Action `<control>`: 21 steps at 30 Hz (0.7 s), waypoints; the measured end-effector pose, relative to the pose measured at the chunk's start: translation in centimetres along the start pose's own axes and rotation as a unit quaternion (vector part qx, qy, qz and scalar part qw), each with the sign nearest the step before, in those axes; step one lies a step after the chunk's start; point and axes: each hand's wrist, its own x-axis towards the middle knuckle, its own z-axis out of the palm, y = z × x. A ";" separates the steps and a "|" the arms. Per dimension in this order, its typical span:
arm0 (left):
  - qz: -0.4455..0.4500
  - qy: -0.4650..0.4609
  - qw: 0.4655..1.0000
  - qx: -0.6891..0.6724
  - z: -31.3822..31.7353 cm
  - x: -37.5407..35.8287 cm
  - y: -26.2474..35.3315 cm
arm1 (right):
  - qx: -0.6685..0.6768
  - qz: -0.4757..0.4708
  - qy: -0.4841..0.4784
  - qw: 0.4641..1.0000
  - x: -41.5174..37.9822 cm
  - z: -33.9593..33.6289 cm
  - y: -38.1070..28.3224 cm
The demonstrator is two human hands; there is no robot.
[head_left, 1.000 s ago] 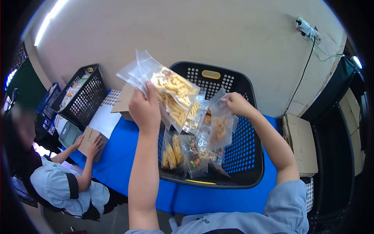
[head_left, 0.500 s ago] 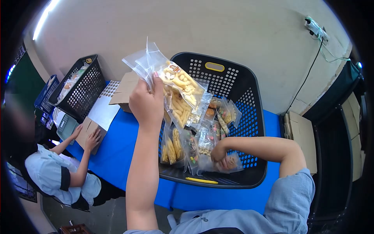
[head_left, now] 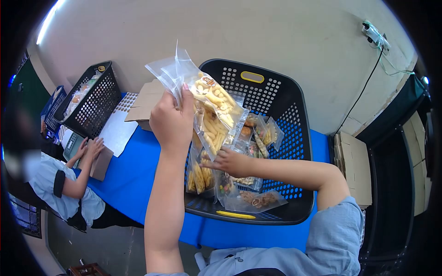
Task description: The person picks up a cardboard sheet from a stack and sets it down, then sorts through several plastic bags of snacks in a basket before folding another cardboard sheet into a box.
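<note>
Raised over the basket's left side, my left hand (head_left: 171, 120) grips the tops of clear snack bags (head_left: 216, 103) filled with pale yellow sticks, one bearing a brown label. Below them my right hand (head_left: 232, 163) reaches across the black perforated basket (head_left: 301, 138), fingers stretched toward a bag of yellow-brown strips (head_left: 199, 177). A bag of brown pieces (head_left: 258, 200) lies near the basket's front. Several more bags, among them a bag of pale sticks (head_left: 271, 133), fill the middle. The held bags hide part of the pile.
A cardboard box (head_left: 146, 103) stands left of the basket on the blue tablecloth (head_left: 138, 161). Farther left a co-worker (head_left: 69, 184) handles a small carton (head_left: 102, 163) beside another black basket (head_left: 90, 99). Flattened cartons (head_left: 353, 168) lean at the right.
My right hand has left the bag of brown pieces and moved left toward the strips, fingers now extended. My left hand still holds its bags. The co-worker's carton has shifted left.
</note>
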 end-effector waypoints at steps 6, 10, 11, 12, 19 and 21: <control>0.002 0.008 1.000 -0.013 0.2 -0.1 -0.2 | -0.005 0.001 -0.141 0.990 -1.3 3.6 -0.8; 0.006 -0.001 1.000 -0.004 0.1 -0.1 -0.1 | 0.119 -0.025 -0.390 0.913 -3.4 4.8 -2.3; 0.005 -0.004 1.000 0.000 0.1 -0.1 0.0 | 0.175 -0.021 -0.463 0.869 -3.9 5.7 -3.1; 0.004 -0.004 1.000 -0.001 0.1 0.0 0.1 | 0.229 -0.017 -0.531 0.816 -4.5 6.7 -3.7; -0.013 -0.041 0.999 0.020 -0.1 -0.3 0.8 | 0.201 -0.021 -0.528 0.825 -8.0 10.1 -3.3; -0.017 -0.053 0.998 0.028 -0.1 -0.3 0.9 | 0.198 -0.025 -0.559 0.805 -5.3 3.3 -2.6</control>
